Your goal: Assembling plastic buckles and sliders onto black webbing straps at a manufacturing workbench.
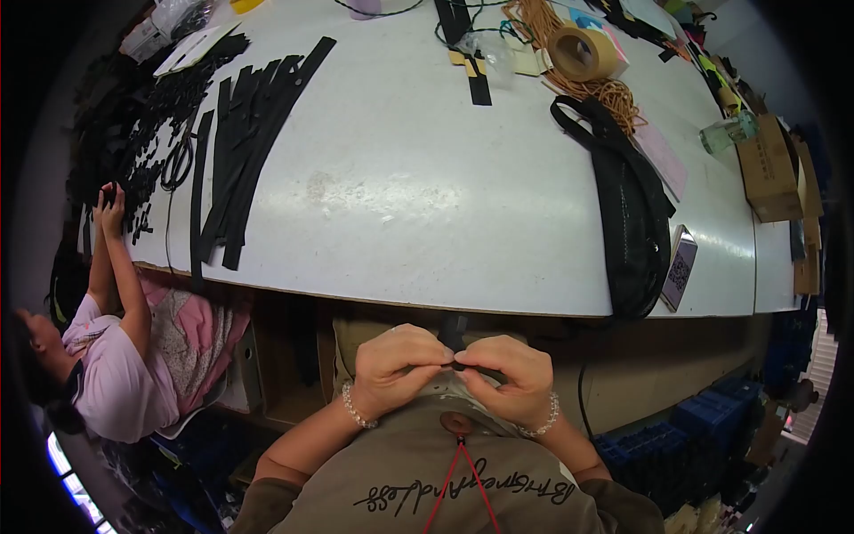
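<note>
In front of my chest, just below the table's near edge, both hands meet at their fingertips. My left hand [398, 363] is closed in a pinch on a narrow black strap [454, 334]. From the other side, my right hand [509, 369] pinches the same strap, thumb and forefinger close to those of the left. One piece of the strap shows above the fingertips, toward the table; the fingers cover much of the rest. A long bundle of black strips [258, 151] lies on the white table [427, 214] at the left.
A black bag [627, 214] and a phone [680, 267] lie at the table's right. Behind are a tape roll [583, 53] and tan cord [618, 100]. Scissors [177, 165] lie left, near a seated co-worker [124, 374] handling small black pieces. Cardboard boxes [769, 173] stand far right.
</note>
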Motion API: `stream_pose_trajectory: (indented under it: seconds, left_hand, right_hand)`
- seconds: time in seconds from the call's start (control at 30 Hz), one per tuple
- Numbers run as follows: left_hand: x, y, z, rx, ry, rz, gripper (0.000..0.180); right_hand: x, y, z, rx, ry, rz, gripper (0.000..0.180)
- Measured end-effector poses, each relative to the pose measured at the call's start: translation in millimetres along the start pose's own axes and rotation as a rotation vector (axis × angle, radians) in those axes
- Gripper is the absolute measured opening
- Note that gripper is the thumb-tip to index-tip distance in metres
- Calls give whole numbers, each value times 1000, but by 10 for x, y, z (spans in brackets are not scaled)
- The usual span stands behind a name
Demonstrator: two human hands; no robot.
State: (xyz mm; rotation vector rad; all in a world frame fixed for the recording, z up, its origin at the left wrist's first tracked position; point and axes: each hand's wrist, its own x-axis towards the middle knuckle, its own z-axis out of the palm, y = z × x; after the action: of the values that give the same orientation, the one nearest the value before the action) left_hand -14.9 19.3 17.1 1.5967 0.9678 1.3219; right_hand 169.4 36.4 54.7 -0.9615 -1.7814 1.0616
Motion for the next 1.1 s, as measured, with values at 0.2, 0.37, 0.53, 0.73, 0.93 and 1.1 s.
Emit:
stream_pose_trajectory:
  seconds: [0.2, 0.37, 0.53, 0.73, 0.93, 1.1]
  left_hand:
    - [-10, -34, 2, -71, 0, 25, 13]
    - [-4, -19, 3, -116, -16, 11, 13]
    - [-11, -38, -16, -125, -38, -11, 14]
    - [-12, 22, -16, -180, -36, -211, 16]
    - [-12, 0, -55, -168, -39, -86, 16]
    - [-11, 25, -66, -88, -53, -36, 15]
  right_hand:
    - [10, -44, -15, -52, -6, -23, 20]
    - [-1, -63, -13, -82, -2, -41, 20]
    - [-9, -53, -9, -126, -17, -67, 20]
    - [-28, -74, -1, -177, -30, -1, 20]
    - [-18, -96, -29, -6, -38, 89, 17]
    - [-13, -79, -48, -110, -65, 6, 15]
